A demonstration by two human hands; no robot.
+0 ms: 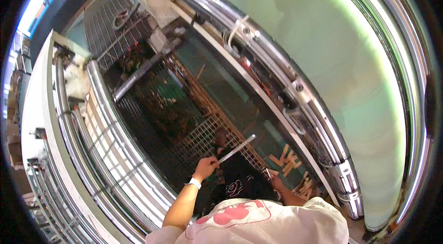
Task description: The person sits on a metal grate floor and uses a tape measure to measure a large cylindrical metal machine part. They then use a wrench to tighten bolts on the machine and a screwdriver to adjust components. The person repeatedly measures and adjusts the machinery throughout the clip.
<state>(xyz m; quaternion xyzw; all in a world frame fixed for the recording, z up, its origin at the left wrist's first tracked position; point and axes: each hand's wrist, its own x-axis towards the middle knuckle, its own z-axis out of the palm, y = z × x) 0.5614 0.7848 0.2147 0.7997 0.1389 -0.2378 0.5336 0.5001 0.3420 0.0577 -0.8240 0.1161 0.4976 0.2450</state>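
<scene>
My left hand [206, 169], with a white band at its wrist, is closed on one end of a ruler [237, 148]. This thin, pale strip with fine marks slants up and to the right, its far end free in the air above dark clothing. Lower and to the right, my right hand [275, 180] is held close to my dark trousers. Its fingers look curled around a small, light-edged thing too small to name. The two hands are apart, and the ruler does not reach the right one.
Long shiny rollers [124, 147] run along the left, and a metal roller assembly [304, 92] beside pale green sheeting [337, 55] curves along the right. Below are a floor grating [198, 138] and scattered wooden pieces [287, 158]. A wire rack [108, 27] stands far left.
</scene>
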